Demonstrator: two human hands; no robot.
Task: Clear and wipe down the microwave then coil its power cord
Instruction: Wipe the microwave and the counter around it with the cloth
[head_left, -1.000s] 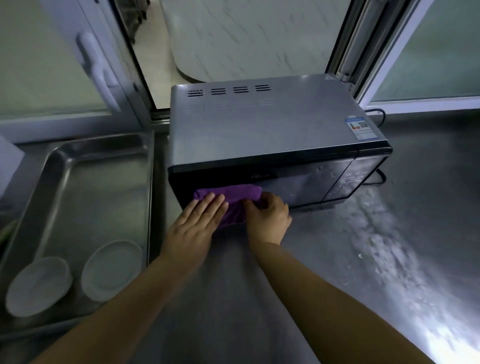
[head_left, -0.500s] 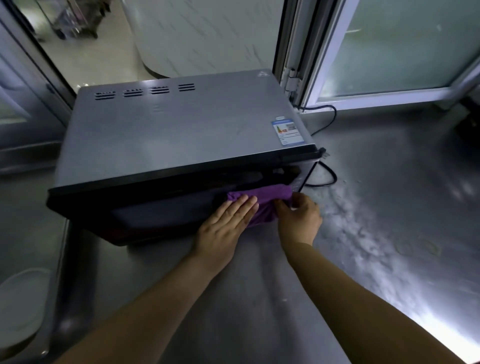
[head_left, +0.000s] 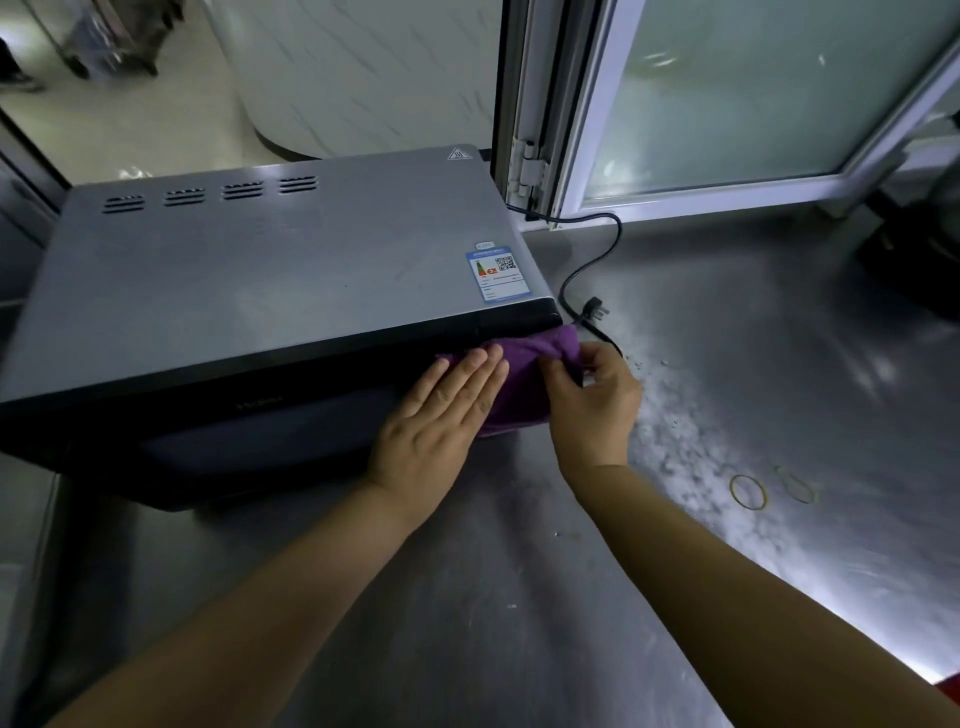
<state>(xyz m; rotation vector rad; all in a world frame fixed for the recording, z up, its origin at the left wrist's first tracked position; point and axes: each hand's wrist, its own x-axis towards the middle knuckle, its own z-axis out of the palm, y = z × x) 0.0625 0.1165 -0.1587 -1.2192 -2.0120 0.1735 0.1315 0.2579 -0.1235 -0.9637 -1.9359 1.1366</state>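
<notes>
A grey microwave (head_left: 291, 270) with a black front stands on the steel counter (head_left: 519, 597). A purple cloth (head_left: 524, 384) lies against the right end of its front. My left hand (head_left: 436, 421) presses flat on the cloth, fingers together. My right hand (head_left: 592, 400) pinches the cloth's right edge at the microwave's corner. The black power cord (head_left: 597, 260) runs from behind the microwave along its right side, and its plug (head_left: 595, 310) lies on the counter just beyond the cloth.
Two rubber bands (head_left: 748, 491) lie on the counter to the right, among pale crumbs or smears (head_left: 670, 415). A white-framed frosted window (head_left: 753, 104) stands behind, with an opening to its left. A dark object (head_left: 919, 260) sits at the far right.
Both hands have slid the purple cloth rightwards along the microwave's front, from its left part to its right corner. The view has swung right, and the tray with bowls has left the frame.
</notes>
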